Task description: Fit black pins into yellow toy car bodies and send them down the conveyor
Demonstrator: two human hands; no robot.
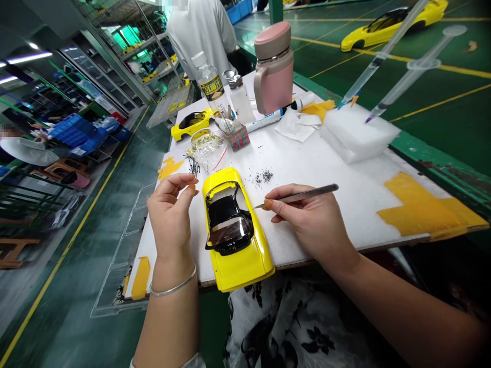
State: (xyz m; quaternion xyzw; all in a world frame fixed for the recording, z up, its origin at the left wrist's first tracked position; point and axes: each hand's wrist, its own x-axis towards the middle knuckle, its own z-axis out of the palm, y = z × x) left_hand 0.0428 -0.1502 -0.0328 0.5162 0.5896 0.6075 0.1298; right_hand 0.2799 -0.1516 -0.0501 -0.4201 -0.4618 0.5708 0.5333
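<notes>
A yellow toy car body lies in front of me at the table's near edge, with a black roof section and a dark clear windshield piece tilted over its opening. My left hand is raised just left of the car. Its fingers are loosely curled, thumb and index slightly apart, with nothing visible between them. On the other side, my right hand grips metal tweezers, their tip close to the car's right side. Beyond the tip, tiny black pieces are scattered on the white table surface.
Behind the car are a clear bag of small parts, another yellow car body, bottles, a marker and a pink mug. Two syringes stand in white foam at right. A person in white is beyond.
</notes>
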